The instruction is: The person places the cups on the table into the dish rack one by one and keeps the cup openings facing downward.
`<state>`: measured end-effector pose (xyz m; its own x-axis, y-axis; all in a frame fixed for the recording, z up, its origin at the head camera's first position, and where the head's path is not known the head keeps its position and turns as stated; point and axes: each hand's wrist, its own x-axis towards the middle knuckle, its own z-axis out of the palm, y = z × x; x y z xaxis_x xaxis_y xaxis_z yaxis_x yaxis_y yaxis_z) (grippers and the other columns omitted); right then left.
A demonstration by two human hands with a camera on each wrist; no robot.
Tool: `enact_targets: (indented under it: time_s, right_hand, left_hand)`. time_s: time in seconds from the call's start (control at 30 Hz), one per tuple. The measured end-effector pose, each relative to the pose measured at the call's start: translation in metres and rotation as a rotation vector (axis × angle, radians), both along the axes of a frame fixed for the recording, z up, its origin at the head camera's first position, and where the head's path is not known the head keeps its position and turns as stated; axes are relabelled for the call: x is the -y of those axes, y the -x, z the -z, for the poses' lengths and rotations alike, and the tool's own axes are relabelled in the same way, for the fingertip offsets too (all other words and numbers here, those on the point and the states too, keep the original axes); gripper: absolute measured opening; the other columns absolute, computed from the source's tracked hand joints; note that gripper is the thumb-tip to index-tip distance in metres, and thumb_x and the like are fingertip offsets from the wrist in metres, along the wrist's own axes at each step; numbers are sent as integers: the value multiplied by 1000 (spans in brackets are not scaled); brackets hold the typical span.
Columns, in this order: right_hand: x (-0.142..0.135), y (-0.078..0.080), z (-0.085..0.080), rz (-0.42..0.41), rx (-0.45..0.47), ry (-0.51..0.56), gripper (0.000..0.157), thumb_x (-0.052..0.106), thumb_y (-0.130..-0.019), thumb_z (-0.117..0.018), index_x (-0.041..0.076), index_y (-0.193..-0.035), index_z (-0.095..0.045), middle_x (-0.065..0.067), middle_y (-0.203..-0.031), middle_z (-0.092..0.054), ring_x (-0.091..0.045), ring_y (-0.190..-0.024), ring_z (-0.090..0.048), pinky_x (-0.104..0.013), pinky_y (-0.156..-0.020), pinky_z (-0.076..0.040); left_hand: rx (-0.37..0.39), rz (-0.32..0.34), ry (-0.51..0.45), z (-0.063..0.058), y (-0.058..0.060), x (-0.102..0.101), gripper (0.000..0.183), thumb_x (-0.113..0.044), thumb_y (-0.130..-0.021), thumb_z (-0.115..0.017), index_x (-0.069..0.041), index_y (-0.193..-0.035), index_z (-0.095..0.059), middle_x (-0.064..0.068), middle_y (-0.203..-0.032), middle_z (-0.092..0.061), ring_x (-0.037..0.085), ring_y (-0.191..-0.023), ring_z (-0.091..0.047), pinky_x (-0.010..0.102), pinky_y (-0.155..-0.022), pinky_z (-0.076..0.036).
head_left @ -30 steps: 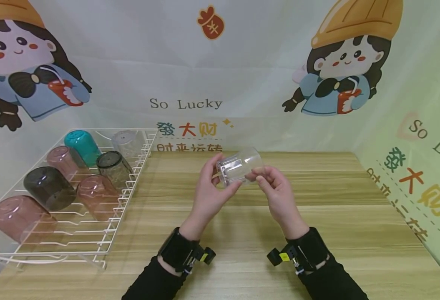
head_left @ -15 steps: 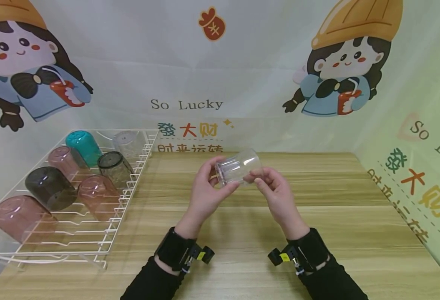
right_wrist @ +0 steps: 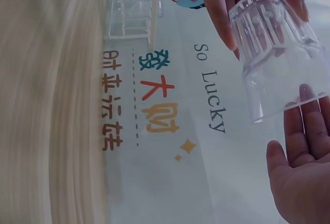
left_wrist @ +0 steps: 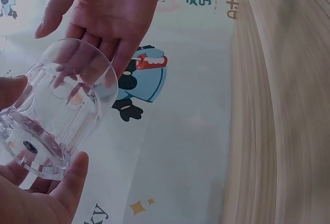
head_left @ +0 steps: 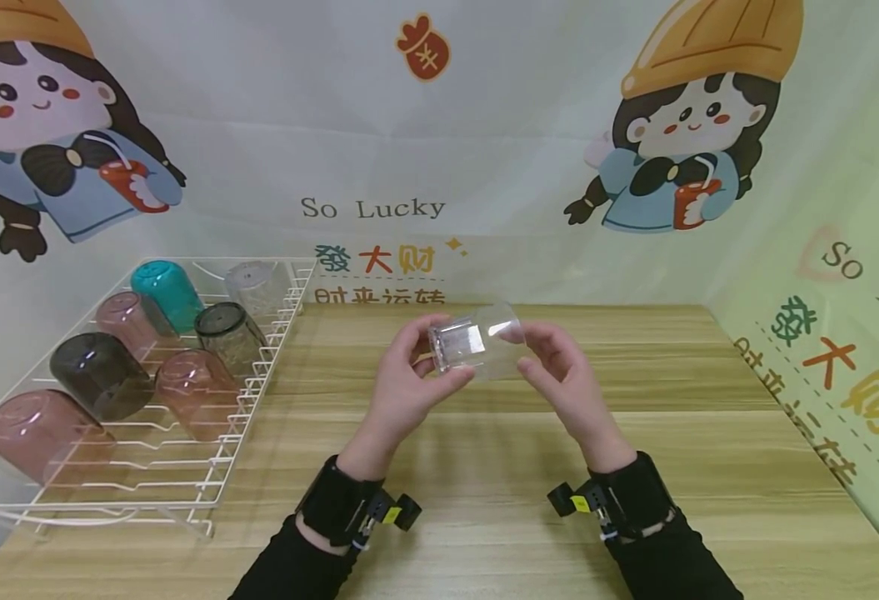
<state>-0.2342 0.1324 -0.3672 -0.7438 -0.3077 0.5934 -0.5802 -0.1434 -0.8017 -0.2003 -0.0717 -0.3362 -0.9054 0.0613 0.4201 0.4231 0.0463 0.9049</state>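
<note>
A clear drinking glass (head_left: 487, 343) lies tilted on its side in the air above the table. My left hand (head_left: 407, 373) grips it round its thick fluted base, thumb in front and fingers behind. The glass's wide mouth faces my right hand (head_left: 572, 377). In the right wrist view, the right fingers (right_wrist: 310, 131) lie at the far side of the rim, seen partly through the glass, while the thumb stands away from it. Whether those fingertips touch the rim I cannot tell. In the left wrist view the glass base (left_wrist: 38, 141) shows a small dark mark.
At the left stands a white wire rack (head_left: 217, 467). Upside-down cups rest on it: a teal cup (head_left: 165, 293), a dark grey cup (head_left: 97, 375), a pink cup (head_left: 42, 433) and several others. A printed cloth (head_left: 499, 167) hangs behind the wooden table (head_left: 484, 533).
My right thumb has come off the glass and the right hand has opened, its wrist shifting right. The left hand still holds the base, with its wrist moved slightly left.
</note>
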Motion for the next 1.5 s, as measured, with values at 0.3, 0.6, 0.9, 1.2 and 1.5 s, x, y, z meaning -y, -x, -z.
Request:
enact_targets:
  time_s: [0.3,0.6,0.9,1.2,1.5]
  right_hand:
    - [-8,-3,-6,23,-27,-68,38,-4,-88,-55,-3,-125,-49,-10,-125,-53,-26,-125,-38,-39,-109,-22]
    - [-13,-9,-15,26,-39,-195,51,-8,-83,-59,-6,-132,-44,-14,-134,-47,-22,-127,-35,-46,-108,-20]
    - [-12,-25,-35,74,-87,-351,57,-7,-82,-61,-6,-135,-42,-16,-137,-44,-21,-128,-34,-51,-106,-20]
    - [-18,-24,-33,71,-132,-454,61,-5,-80,-63,-7,-137,-39,-18,-140,-39,-26,-129,-31,-53,-105,-22]
    - [-32,-2,-3,98,-185,-554,72,8,-80,-70,7,-143,-37,-9,-145,-35,-21,-130,-30,-52,-103,-26]
  left_hand:
    - [48,-11,8,-13,-11,2,63,1,-71,-74,6,-128,-46,16,-116,-53,24,-103,-53,34,-88,-48]
    - [35,-37,24,-20,-17,9,63,1,-71,-75,3,-127,-47,14,-116,-53,23,-102,-53,29,-85,-49]
    - [-17,-47,37,-6,-14,22,64,-10,-69,-80,-6,-126,-51,9,-115,-55,19,-100,-54,34,-84,-50]
    - [-35,-88,98,-12,-23,30,65,-12,-68,-81,-7,-125,-52,6,-112,-55,17,-98,-54,29,-83,-50]
    - [-59,-102,128,-22,-30,39,65,-11,-68,-81,-7,-126,-52,5,-113,-56,15,-99,-54,28,-84,-49]
